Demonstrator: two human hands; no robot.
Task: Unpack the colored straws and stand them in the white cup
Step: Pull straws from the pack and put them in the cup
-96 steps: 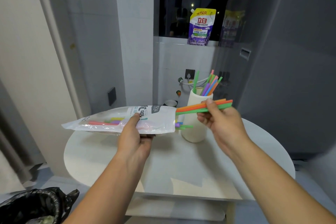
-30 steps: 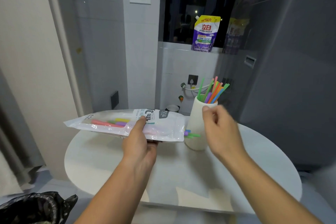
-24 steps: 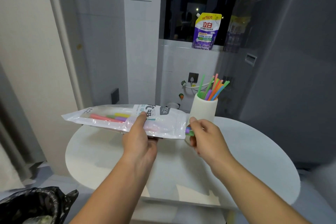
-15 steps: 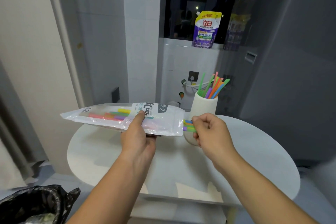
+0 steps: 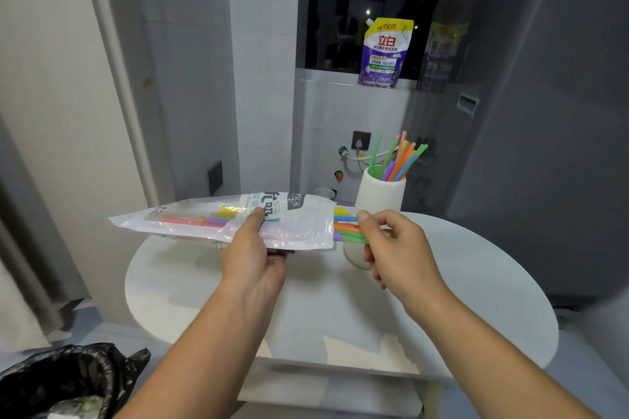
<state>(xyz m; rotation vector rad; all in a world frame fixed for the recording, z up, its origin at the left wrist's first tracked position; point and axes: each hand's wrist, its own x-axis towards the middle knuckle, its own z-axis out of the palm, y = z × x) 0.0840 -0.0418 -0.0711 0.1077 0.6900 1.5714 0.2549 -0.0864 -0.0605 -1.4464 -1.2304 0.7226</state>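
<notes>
My left hand (image 5: 253,257) holds a clear plastic straw packet (image 5: 204,219) level above the round white table (image 5: 476,299), thumb on top, open end pointing right. Several colored straws (image 5: 347,228) stick out of that open end. My right hand (image 5: 396,248) pinches their ends between thumb and fingers. More straws remain inside the packet toward its left end. Behind my right hand stands the white cup (image 5: 379,194), upright, with several straws (image 5: 396,160) leaning in it.
A purple detergent pouch (image 5: 384,53) stands on the window ledge behind. A grey appliance (image 5: 544,112) fills the right side next to the table. A bin with a black bag (image 5: 58,384) sits on the floor at the lower left.
My right hand put a bunch of straws in the cup, came back to the packet's open end, gripped the protruding straws and has drawn them out a little to the right.
</notes>
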